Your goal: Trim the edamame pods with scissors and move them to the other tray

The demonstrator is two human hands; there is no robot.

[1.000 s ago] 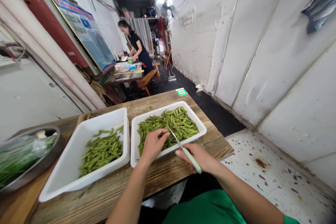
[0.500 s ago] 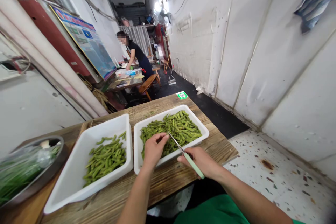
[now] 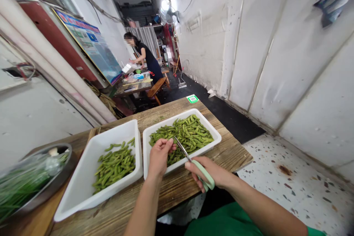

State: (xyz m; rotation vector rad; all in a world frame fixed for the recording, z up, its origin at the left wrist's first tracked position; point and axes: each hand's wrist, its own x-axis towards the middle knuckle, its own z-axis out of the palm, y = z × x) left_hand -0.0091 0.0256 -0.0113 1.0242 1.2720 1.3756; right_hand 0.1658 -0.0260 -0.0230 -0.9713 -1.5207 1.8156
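- Scissors (image 3: 193, 162): in right hand (image 3: 212, 173), long axis 4→10 o'clock, tips pointing 10, blades slightly apart over near edge of right tray (image 3: 212, 145).
- Left hand (image 3: 159, 156): grip pinched shut on a pod (image 3: 172, 141) at the blade tips.
- Green sticker (image 3: 192, 99) at bench (image 3: 171, 188) far corner, 12 o'clock; writing unreadable.
- Left tray (image 3: 83, 188) w/ pods at 9, steel bowl (image 3: 52, 186) beyond; another person (image 3: 145, 57) at far table.

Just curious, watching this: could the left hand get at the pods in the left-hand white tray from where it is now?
Probably yes. The left hand is over the right tray, pinching a pod. The left tray sits right beside it, open-topped, and nothing lies between the hand and its pods.
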